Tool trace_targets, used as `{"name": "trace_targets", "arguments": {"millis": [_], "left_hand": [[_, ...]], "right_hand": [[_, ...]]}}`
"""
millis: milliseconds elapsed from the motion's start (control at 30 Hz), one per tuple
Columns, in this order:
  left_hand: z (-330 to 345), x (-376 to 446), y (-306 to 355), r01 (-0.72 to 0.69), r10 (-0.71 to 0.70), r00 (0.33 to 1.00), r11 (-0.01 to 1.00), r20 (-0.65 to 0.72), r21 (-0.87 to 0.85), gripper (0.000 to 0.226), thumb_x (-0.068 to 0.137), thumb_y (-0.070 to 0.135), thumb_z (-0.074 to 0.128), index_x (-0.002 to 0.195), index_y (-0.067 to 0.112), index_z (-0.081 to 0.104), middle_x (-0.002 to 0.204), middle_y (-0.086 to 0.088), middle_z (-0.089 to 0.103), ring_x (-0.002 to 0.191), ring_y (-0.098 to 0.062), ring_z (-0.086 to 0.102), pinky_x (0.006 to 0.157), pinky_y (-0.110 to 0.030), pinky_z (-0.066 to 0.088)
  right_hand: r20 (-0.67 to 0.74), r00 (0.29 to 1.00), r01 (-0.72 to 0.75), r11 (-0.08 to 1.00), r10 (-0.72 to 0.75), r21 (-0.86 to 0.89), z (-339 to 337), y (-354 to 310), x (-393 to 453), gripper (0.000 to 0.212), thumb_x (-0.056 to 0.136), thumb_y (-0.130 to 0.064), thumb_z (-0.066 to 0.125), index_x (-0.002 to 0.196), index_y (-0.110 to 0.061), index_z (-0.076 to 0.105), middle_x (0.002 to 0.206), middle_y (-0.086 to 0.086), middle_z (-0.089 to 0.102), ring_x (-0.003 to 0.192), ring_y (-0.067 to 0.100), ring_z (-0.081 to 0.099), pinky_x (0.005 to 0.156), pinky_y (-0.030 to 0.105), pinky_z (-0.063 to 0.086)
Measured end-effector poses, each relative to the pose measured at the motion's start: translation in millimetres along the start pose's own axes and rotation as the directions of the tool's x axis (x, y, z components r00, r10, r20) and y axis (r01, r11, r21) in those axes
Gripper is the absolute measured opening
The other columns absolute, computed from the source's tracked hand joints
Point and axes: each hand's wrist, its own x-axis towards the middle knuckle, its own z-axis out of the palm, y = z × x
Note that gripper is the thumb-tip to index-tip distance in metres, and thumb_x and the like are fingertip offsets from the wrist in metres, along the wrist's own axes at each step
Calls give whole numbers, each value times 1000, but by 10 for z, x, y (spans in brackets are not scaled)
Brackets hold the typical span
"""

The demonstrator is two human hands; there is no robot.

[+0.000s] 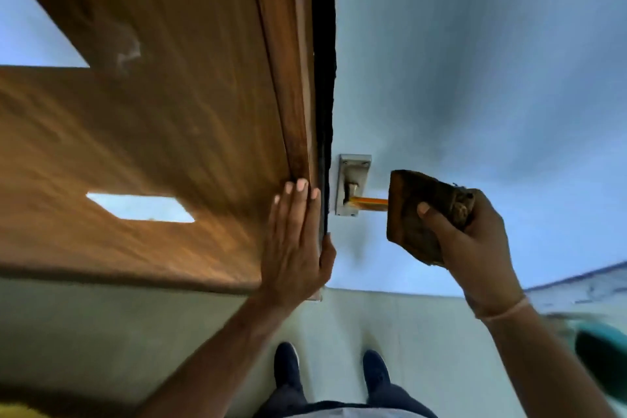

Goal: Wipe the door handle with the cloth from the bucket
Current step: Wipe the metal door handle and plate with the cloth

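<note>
A metal door handle with a silver backplate sticks out from a pale blue door; its lever looks golden. My right hand grips a folded dark brown cloth and holds it over the lever's outer end, hiding that end. My left hand lies flat with fingers together against the door's edge beside the wooden frame, thumb hooked round the blue side. It holds nothing.
A brown wooden frame and panel fills the left. The pale blue door fills the right. Below are a light floor and my two dark shoes. A teal object, blurred, sits at the lower right edge.
</note>
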Motion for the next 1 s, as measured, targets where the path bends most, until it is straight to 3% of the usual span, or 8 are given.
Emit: {"name": "trace_targets", "arguments": {"millis": [133, 267, 400, 500, 600, 700, 800, 1000], "left_hand": [[122, -13, -169, -105, 106, 994, 994, 36, -17, 119, 77, 22, 86, 170, 0, 13, 181, -17, 0, 169, -34, 7, 138, -49, 14], [173, -37, -179, -102, 105, 992, 993, 68, -56, 116, 85, 26, 77, 170, 0, 3, 180, -18, -9, 169, -33, -2, 139, -46, 5], [250, -27, -144, -84, 85, 995, 996, 54, -29, 114, 87, 28, 74, 169, -3, 2, 179, -20, -13, 169, -35, -6, 139, -47, 2], [279, -31, -144, -84, 84, 995, 996, 54, -1, 116, 86, 30, 75, 169, -4, 0, 179, -21, -14, 168, -35, -8, 139, -47, 2], [286, -31, -146, -90, 89, 995, 996, 52, 27, 119, 84, 30, 77, 168, -4, 1, 179, -22, -13, 168, -36, -7, 139, -48, 3], [248, -15, -154, -99, 97, 993, 995, 73, 25, 123, 81, 25, 83, 168, -6, 2, 177, -26, -3, 168, -38, -6, 138, -51, 5], [219, -15, -173, -126, 123, 991, 991, 58, 52, 121, 80, 23, 85, 167, -7, 5, 174, -24, 7, 168, -38, -4, 138, -52, 8], [234, -3, -145, -105, 103, 993, 994, 59, 38, 122, 83, 21, 83, 168, -5, -1, 173, -27, 11, 168, -37, -8, 138, -52, 7]], "right_hand": [[-176, 982, 24, 971, -67, -239, 144, 69, -191, 25, 94, -16, 76, 112, -15, 60, 90, -16, 65, 82, 0, 63, 71, 26, 49], [-335, 937, -28, 937, -97, -348, -45, 63, -270, 24, 93, -17, 75, 116, -16, 74, 91, -4, 72, 94, 21, 73, 83, 27, 49], [-274, 940, 118, 947, -204, -299, -30, -59, -297, 21, 97, -13, 71, 114, -23, 79, 94, -22, 76, 93, -18, 69, 85, 3, 48], [-118, 884, 361, 822, -451, -441, 234, 61, -218, 47, 91, 2, 67, 131, -22, 74, 116, -19, 77, 115, -5, 69, 102, 17, 50], [57, 712, 577, 537, -700, -615, 572, 330, -56, 53, 86, 3, 65, 136, -13, 71, 133, 3, 74, 127, 29, 67, 106, 39, 52], [248, 633, 656, 339, -733, -674, 839, 542, 42, 52, 93, 2, 61, 142, -13, 66, 147, 5, 65, 137, 33, 60, 111, 48, 47], [288, 609, 664, 276, -739, -695, 782, 673, 114, 55, 91, 6, 58, 143, -13, 65, 147, 5, 65, 137, 32, 59, 114, 48, 44], [198, 652, 586, 321, -731, -744, 732, 629, 126, 49, 90, -1, 65, 138, -12, 69, 140, 6, 70, 131, 33, 62, 111, 48, 45]]}}
